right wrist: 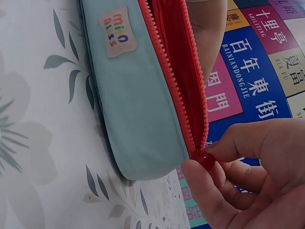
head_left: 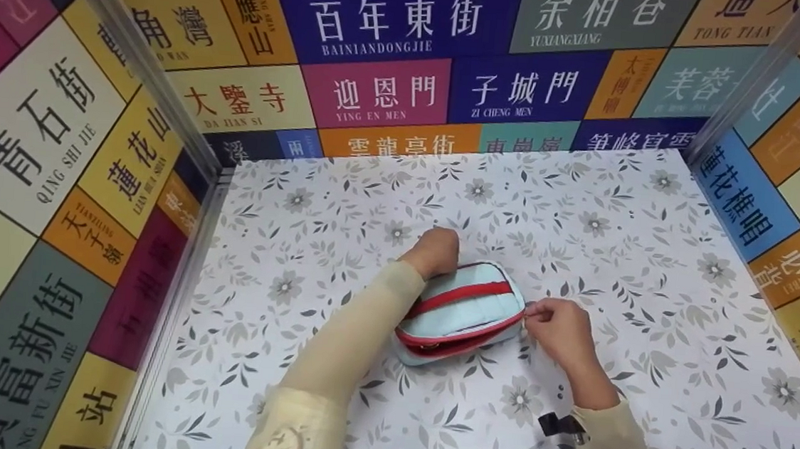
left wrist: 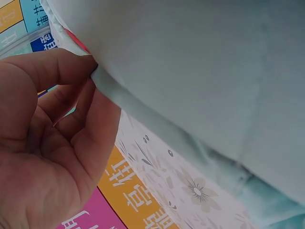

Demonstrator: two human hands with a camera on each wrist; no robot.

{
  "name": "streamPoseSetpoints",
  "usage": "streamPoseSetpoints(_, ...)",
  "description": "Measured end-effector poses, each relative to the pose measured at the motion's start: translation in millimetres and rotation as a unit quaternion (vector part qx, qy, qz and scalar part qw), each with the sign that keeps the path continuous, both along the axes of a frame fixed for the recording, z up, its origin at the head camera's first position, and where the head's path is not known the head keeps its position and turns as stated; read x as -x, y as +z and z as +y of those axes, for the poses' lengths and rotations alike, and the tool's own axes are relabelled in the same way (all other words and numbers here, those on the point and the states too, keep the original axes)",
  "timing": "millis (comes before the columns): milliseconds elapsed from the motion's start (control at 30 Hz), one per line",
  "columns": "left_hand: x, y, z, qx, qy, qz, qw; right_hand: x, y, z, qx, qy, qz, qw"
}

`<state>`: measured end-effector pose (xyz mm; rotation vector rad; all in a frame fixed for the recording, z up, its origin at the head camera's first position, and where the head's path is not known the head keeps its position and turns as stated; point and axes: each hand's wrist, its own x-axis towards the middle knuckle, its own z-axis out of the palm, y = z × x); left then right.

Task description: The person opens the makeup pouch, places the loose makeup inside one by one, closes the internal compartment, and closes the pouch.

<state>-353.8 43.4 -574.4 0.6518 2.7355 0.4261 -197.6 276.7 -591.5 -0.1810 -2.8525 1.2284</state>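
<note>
A light-blue pencil case [head_left: 468, 314] with a red strap [head_left: 462, 295] across its top lies on the table. Its red zipper [right wrist: 164, 62] is parted along the front, showing a red lining, and a small letter patch [right wrist: 118, 33] marks the side. At the far left edge, my left hand [head_left: 438, 251] pinches the case's fabric between thumb and finger, as the left wrist view shows. My right hand [head_left: 563, 329] is at the right end of the case. There its thumb and forefinger pinch the red zipper pull [right wrist: 206, 161].
Grey-and-white floral paper covers the table [head_left: 618, 270]. Panels with colourful street-name signs [head_left: 381, 94] stand along the back and both sides, joined by clear corner posts [head_left: 761, 74]. A black strap piece [head_left: 559, 425] hangs by the right wrist.
</note>
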Motion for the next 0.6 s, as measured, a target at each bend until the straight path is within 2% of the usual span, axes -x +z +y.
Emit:
streamPoseSetpoints(300,0.8,0.1,-0.9,-0.006,0.018,-0.007,0.9998,-5.9,1.7,-8.2,0.011,0.001,-0.008,1.0)
streamPoseSetpoints(600,2.8,-2.2,1.5,0.016,0.008,-0.001,0.9998,-12.8,-0.7,-13.4,0.014,-0.002,-0.009,1.0)
